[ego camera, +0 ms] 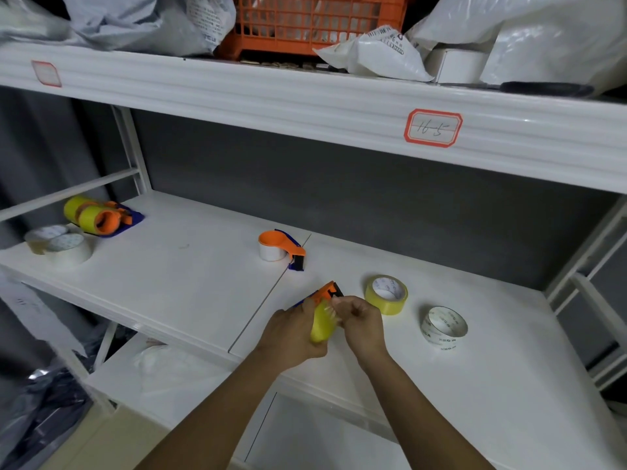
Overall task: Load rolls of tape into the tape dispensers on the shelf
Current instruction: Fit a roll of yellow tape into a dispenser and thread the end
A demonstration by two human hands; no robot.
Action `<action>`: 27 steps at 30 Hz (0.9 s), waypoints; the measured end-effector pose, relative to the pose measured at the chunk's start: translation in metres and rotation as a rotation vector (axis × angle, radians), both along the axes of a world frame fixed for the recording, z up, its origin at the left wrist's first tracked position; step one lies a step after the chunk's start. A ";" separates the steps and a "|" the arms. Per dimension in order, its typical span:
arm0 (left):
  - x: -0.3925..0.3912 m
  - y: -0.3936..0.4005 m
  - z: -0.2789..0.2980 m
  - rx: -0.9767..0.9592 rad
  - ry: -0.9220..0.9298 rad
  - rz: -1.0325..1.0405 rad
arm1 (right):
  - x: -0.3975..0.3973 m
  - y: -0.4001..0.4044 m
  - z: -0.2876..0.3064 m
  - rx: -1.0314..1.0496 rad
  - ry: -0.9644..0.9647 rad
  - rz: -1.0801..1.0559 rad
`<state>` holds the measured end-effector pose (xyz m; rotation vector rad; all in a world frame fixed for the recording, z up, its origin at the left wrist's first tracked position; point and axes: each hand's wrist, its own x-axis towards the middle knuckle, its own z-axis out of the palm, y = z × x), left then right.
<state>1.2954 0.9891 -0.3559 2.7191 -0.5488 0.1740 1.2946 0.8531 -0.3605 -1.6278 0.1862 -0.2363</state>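
Note:
My left hand [291,337] grips an orange and blue tape dispenser [327,293] with a yellow tape roll [321,325] mounted on it, just above the white shelf [190,273]. My right hand [359,322] pinches the roll's upper edge near the dispenser's cutter. A second dispenser [281,247] loaded with a white roll lies further back at the shelf's middle. To the right lie a loose yellow roll [386,294] and a loose clear roll [443,326].
At the shelf's far left stand loaded dispensers with yellow rolls [98,217] and two clear rolls [59,244]. The upper shelf carries an orange crate [315,25], plastic bags and a label [433,128]. Metal uprights frame both shelf ends.

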 end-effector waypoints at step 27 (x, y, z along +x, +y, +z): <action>0.006 0.022 0.025 -0.192 0.429 -0.230 | 0.016 -0.043 0.028 -0.384 -0.119 0.064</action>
